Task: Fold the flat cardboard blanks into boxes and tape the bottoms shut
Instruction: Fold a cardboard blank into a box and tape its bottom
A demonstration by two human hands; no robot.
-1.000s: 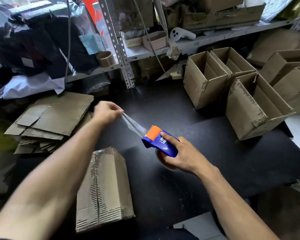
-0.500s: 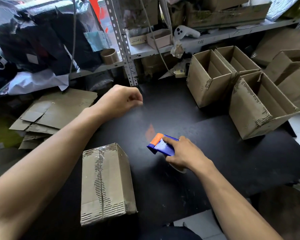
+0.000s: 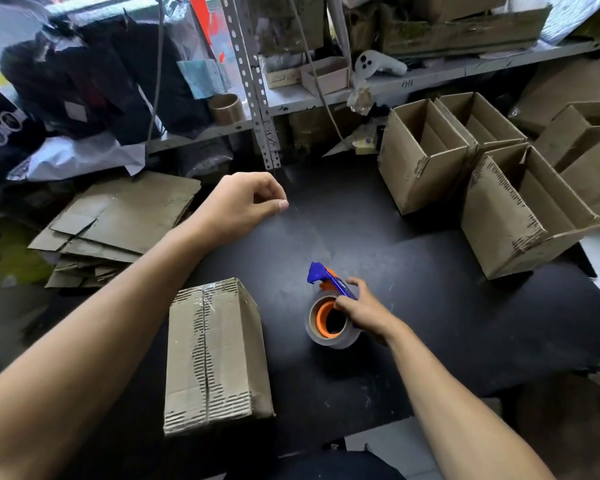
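Box [image 3: 215, 355] lies bottom-up near the front edge of the worktop [image 3: 430, 306], its seam taped only at the far end. A second ago a tape strip was stretched between the hands; now none is visible. The left hand [image 3: 246, 202] hovers curled, holding nothing I can see. The right hand [image 3: 364, 311] grips the tape dispenser [image 3: 329, 306], lowered to the worktop. Probably the strip was lost and must be pulled again.

Rough cardboard box [image 3: 219, 355], matt black table [image 3: 413, 306]
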